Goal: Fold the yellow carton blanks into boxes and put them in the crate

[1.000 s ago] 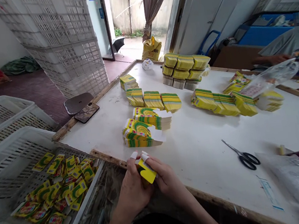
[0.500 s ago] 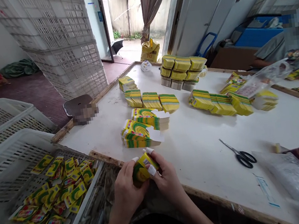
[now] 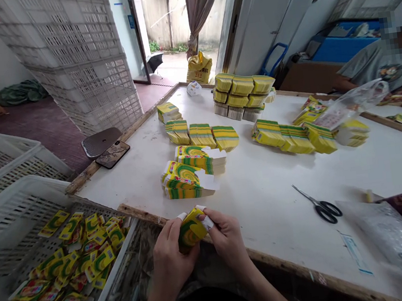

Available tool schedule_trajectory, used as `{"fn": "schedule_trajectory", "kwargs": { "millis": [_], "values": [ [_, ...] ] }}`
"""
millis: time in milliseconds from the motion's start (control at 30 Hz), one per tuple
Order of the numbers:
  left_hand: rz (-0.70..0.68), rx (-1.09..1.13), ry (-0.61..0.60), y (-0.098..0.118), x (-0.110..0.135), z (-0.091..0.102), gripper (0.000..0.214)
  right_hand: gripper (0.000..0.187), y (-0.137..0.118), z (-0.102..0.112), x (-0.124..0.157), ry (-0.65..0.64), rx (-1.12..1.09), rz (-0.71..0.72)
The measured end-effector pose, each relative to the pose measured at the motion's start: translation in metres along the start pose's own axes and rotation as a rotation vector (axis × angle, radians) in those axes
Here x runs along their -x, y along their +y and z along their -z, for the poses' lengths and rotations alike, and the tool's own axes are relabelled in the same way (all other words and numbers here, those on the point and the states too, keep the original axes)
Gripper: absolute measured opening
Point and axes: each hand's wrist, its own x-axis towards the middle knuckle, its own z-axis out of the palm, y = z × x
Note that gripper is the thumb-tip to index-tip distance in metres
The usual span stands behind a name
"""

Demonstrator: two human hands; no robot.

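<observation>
A small yellow and green carton [image 3: 190, 231] is held between both hands at the table's near edge. My left hand [image 3: 170, 252] is closed around its left side. My right hand [image 3: 227, 239] pinches the upper right end between thumb and fingers. White coverings wrap several fingertips. Just beyond lie stacks of flattened yellow-green cartons [image 3: 180, 178], with white flaps sticking out to the right. To the left below the table, a white plastic crate [image 3: 44, 184] contains several loose yellow cartons [image 3: 66, 264].
Bundled carton stacks [image 3: 202, 136] stand farther back, with a taller pile [image 3: 242, 87] behind. Black-handled scissors [image 3: 325, 211] and bubble wrap [image 3: 391, 239] lie on the right. A phone [image 3: 113, 154] rests at the left edge. Tall crates [image 3: 82, 52] rise behind; a person [image 3: 388, 66] sits far right.
My right thumb and fingers have shifted at the carton's upper end; the printed barcode panel seen before is now out of sight. The carton remains in both hands. The view has shifted slightly.
</observation>
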Motion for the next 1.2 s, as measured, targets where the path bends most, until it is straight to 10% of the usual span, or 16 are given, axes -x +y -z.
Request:
{"fn": "schedule_trajectory", "kwargs": {
  "millis": [667, 900, 1200],
  "values": [
    [0.084, 0.189, -0.066, 0.007, -0.01, 0.002, 0.054, 0.033, 0.02, -0.001, 0.007, 0.038, 0.085, 0.131],
    [0.228, 0.343, -0.376, 0.002, -0.028, 0.027, 0.051, 0.049, 0.025, 0.02, 0.0, -0.349, 0.261, 0.423],
    [0.26, 0.428, -0.611, -0.002, -0.048, 0.043, 0.055, 0.029, 0.007, 0.041, -0.013, -0.501, 0.194, 0.344]
  ]
}}
